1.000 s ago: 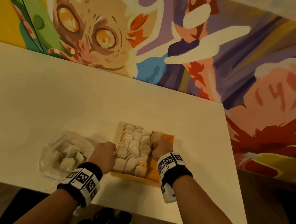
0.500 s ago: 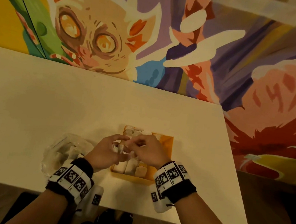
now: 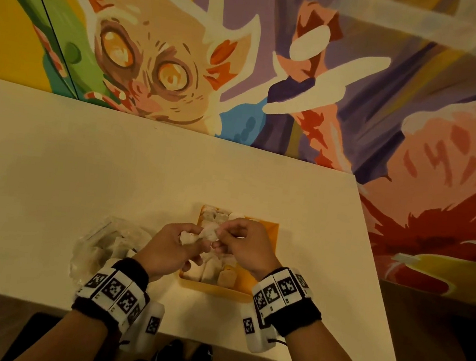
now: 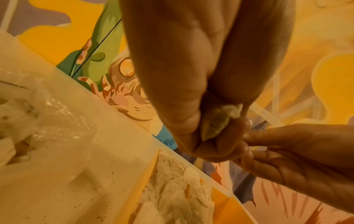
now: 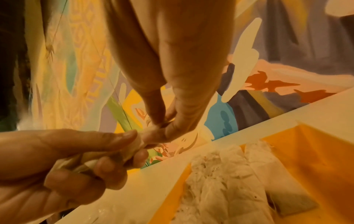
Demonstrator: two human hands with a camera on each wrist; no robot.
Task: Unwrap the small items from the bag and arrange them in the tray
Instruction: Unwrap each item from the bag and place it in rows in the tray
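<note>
Your left hand and right hand cover the middle of the tray, hiding most pieces there. The wrapped piece is mostly buried in your fingers. The bag's contents blur together.

A cream-white table is standing against a painted wall. An orange tray of pale wrapped items is sitting near the table's front edge, toward its right side. A crumpled clear plastic bag is lying just left of the tray.
</note>
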